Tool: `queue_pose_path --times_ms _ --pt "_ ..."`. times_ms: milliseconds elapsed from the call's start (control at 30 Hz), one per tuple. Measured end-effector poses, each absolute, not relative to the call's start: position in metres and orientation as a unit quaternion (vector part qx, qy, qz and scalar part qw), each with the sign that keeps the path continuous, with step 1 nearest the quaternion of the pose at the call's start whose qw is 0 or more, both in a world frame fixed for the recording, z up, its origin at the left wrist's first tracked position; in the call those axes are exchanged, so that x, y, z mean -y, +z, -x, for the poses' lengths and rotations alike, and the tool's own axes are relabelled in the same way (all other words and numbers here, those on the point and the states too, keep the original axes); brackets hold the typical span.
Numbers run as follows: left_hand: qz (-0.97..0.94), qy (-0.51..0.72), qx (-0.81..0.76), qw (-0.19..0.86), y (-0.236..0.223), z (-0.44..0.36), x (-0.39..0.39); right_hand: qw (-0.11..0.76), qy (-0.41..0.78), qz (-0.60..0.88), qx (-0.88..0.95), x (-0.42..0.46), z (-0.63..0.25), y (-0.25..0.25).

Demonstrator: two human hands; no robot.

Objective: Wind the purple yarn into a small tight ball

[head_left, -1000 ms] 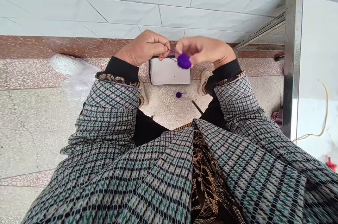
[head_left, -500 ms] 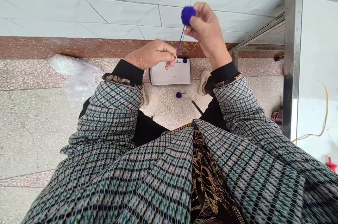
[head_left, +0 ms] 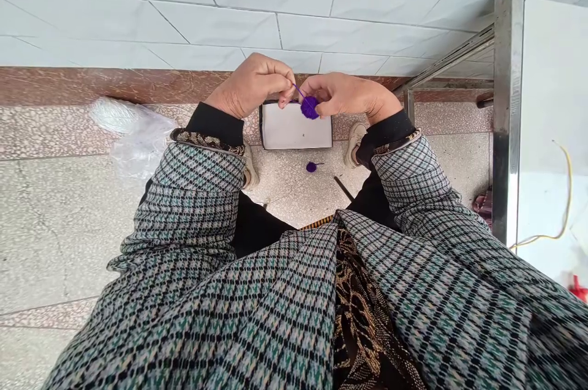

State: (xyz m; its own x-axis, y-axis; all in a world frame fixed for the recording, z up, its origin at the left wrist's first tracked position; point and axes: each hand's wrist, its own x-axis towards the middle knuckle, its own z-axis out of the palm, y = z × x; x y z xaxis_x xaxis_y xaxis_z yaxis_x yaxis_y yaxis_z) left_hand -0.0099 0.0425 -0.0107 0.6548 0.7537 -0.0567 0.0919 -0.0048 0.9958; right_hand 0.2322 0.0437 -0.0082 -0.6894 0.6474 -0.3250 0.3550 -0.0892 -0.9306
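A purple yarn ball (head_left: pixel 309 108) on a thin purple stem (head_left: pixel 298 91) sits between my two hands, just above a white box (head_left: pixel 294 130). My left hand (head_left: pixel 250 87) pinches the stem with thumb and fingers. My right hand (head_left: pixel 344 96) is shut around the ball, its fingers pressing the ball's right side. A smaller purple yarn ball (head_left: pixel 311 166) with a short stem lies on the speckled floor (head_left: pixel 285 200) in front of the box, out of reach of both hands' fingers.
A thin black stick (head_left: pixel 343 188) lies on the floor near my right shoe (head_left: pixel 355 143). Crumpled clear plastic (head_left: pixel 138 139) lies at the left. A steel-framed white cabinet (head_left: pixel 508 108) stands at the right, with a yellow wire (head_left: pixel 564 206) against it.
My right hand has come down from high up with the ball and now meets my left hand above the box. The small purple piece on the box no longer shows.
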Motion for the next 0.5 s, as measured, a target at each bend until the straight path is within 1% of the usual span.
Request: queue_pose_path --times_ms 67,167,267,400,500 --pt "-0.654 0.274 -0.343 0.617 -0.019 0.011 -0.047 0.137 0.691 0.336 0.625 -0.045 -0.233 -0.01" --pt "-0.653 0.279 -0.373 0.597 -0.033 0.009 -0.053 0.191 0.728 0.325 0.572 -0.043 -0.232 -0.01" --pt "-0.66 0.259 -0.379 0.594 -0.042 0.004 -0.056 0.242 0.734 0.341 0.535 -0.038 -0.23 -0.004" --pt "-0.658 0.239 -0.369 0.611 -0.036 -0.007 -0.048 0.29 0.74 0.343 0.501 -0.036 -0.225 0.003" --pt "-0.653 0.254 -0.358 0.617 -0.025 -0.014 -0.038 0.352 0.688 0.408 0.487 -0.04 -0.218 0.003"
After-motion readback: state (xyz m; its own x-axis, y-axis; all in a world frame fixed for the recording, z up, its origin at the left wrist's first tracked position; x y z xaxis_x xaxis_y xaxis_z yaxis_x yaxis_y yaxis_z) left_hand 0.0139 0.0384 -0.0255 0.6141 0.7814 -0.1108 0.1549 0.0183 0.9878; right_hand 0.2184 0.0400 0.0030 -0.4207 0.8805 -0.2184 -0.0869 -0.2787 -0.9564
